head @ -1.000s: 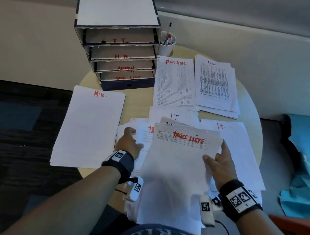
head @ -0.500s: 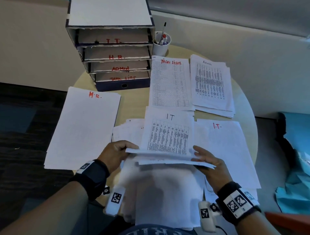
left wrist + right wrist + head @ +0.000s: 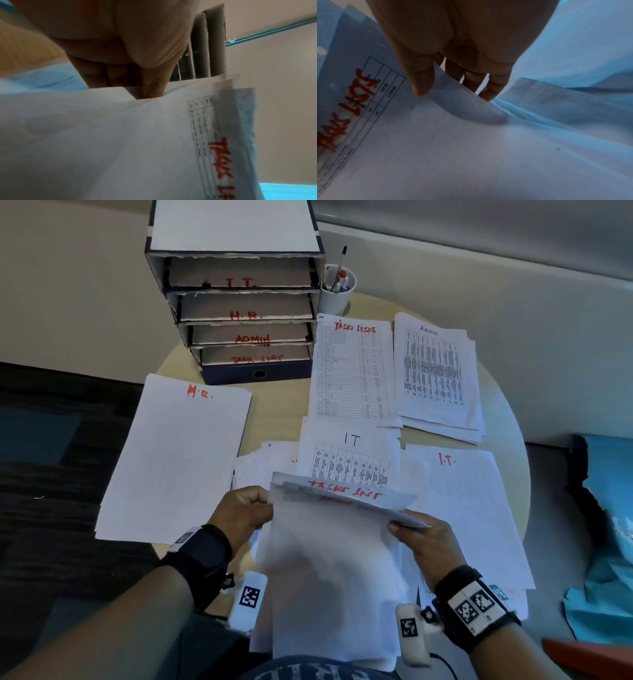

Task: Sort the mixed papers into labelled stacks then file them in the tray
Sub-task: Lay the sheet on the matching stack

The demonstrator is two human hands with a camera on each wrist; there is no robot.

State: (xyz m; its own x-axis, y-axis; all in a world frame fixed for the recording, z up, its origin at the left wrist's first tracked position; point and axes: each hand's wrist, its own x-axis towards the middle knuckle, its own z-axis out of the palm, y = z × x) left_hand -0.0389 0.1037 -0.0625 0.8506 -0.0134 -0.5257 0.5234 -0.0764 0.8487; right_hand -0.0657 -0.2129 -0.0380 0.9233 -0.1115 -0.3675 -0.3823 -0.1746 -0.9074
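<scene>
Left hand (image 3: 239,517) and right hand (image 3: 424,546) both have fingers clamped on a Task Lists sheaf (image 3: 329,559), held above the worktop (image 3: 274,412) (top edge folded toward the camera), near the filing tray (image 3: 239,313).

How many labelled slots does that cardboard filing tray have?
4, stacked in the dark-edged cardboard filing tray at the table's back: the red-lettered "I.T." slot on top, then "H.R.", "ADMIN" and "TASK LIST" lowest. The dark base below carries no label.

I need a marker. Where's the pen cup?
In the head view, the white pen cup stands at the table's far edge, right of the filing tray.
</scene>
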